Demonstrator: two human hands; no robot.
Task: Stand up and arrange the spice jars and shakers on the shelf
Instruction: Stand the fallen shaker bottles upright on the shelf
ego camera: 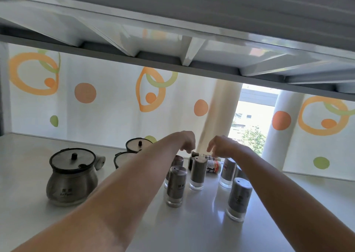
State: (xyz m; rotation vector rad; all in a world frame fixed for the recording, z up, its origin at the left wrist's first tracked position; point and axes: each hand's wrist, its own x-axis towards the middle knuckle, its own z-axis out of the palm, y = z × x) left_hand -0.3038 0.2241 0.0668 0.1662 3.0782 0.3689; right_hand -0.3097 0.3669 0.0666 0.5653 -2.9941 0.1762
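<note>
Several steel-capped glass shakers stand upright on the white shelf [201,230], among them a front-left one [176,186], a middle one [198,173] and a front-right one [239,199]. Behind them a labelled jar [209,158] with a dark cap lies on its side, and a second labelled jar [213,167] lies just in front of it. Both of my arms reach to the back. My left hand [187,143] curls down and pinches the dark cap end. My right hand [219,146] has its fingertips curled onto the same jar's body. The contact is partly hidden.
Three lidded steel pots stand at the left: a front one [72,176] and two further back [138,145] [123,158]. A small white shaker [100,161] lies behind the front pot. Another shelf's underside [172,40] hangs low overhead. A patterned curtain [107,105] closes the back.
</note>
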